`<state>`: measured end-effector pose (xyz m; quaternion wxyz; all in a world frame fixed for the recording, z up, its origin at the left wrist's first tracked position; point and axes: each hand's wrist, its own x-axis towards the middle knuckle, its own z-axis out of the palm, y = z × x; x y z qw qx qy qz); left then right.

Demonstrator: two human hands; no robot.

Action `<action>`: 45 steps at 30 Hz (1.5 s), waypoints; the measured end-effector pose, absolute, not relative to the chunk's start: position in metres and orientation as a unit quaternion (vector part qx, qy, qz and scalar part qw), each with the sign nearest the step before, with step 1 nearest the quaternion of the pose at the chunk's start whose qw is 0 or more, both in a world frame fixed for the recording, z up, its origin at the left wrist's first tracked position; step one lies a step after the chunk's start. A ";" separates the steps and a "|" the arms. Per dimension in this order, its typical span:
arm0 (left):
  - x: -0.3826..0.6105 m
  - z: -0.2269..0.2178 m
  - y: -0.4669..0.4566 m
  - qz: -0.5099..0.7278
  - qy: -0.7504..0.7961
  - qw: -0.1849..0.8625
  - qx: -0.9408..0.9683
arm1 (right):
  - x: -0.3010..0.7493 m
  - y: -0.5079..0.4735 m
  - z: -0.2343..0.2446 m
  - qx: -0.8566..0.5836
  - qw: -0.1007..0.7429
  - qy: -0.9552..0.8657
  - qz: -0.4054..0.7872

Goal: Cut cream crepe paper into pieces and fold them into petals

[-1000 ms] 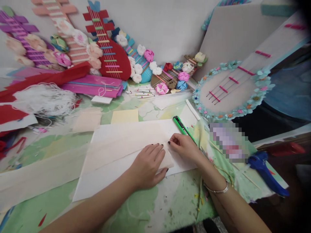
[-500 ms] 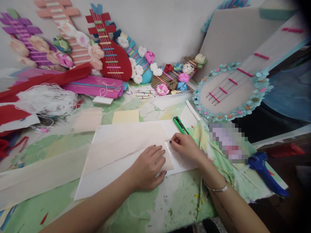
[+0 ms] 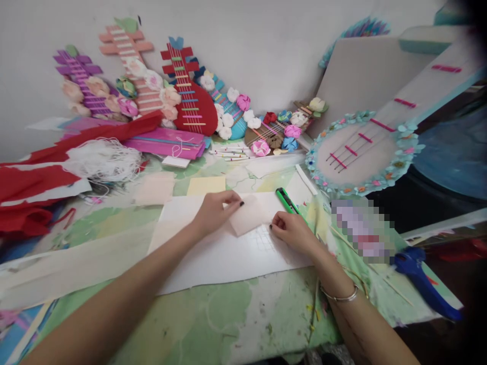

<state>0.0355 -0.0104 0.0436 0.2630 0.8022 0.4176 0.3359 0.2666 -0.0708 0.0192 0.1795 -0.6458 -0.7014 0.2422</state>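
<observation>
Pink paper (image 3: 250, 217): seems light, soft, easy to rip; best held by its edges.
Left hand (image 3: 217, 213): pinches it.
Right hand (image 3: 292, 230): curled; can't tell what it grips.

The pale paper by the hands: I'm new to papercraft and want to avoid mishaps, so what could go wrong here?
The pale paper looks thin, and the left hand pinches it, so a sharp tug might crease or tear it. The green cutter lies right by the right hand, which could knock it; whether its blade is out is unclear. The blue tool, near the right edge of the table, might get bumped off.
</observation>
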 end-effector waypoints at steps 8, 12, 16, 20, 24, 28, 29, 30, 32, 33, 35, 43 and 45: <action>0.034 0.027 0.047 0.282 0.461 0.252 0.803 | 0.268 -0.070 0.016 -0.632 0.192 -0.713 0.234; 0.032 0.022 0.049 0.277 0.471 0.237 0.803 | 0.269 -0.071 0.012 -0.623 0.210 -0.722 0.216; 0.032 0.018 0.049 0.277 0.465 0.225 0.810 | 0.268 -0.072 0.013 -0.600 0.247 -0.739 0.182; 0.034 0.015 0.053 0.283 0.449 0.206 0.822 | 0.259 -0.074 0.016 -0.528 0.288 -0.784 0.150; 0.036 0.016 0.050 0.316 0.428 0.151 0.833 | 0.250 -0.074 0.012 -0.434 0.326 -0.836 0.083; 0.039 0.019 0.017 0.337 0.354 0.098 0.867 | 0.246 -0.069 0.004 -0.414 0.337 -0.844 0.054; 0.040 0.019 0.005 0.327 0.325 0.095 0.882 | 0.245 -0.068 0.002 -0.412 0.338 -0.845 0.052; 0.041 0.018 -0.007 0.319 0.299 0.092 0.895 | 0.245 -0.067 0.001 -0.412 0.339 -0.844 0.050; 0.042 0.015 -0.028 0.292 0.230 0.042 0.927 | 0.244 -0.065 0.000 -0.414 0.342 -0.842 0.046; 0.041 0.013 -0.036 0.284 0.214 0.010 0.935 | 0.244 -0.065 0.000 -0.416 0.343 -0.841 0.045; 0.041 0.009 -0.046 0.273 0.213 -0.029 0.938 | 0.243 -0.065 0.000 -0.419 0.343 -0.839 0.044; 0.039 0.001 -0.050 0.246 0.251 -0.054 0.935 | 0.241 -0.069 -0.001 -0.408 0.327 -0.851 0.043; 0.040 0.000 -0.051 0.230 0.254 -0.060 0.938 | 0.240 -0.069 -0.003 -0.404 0.322 -0.855 0.042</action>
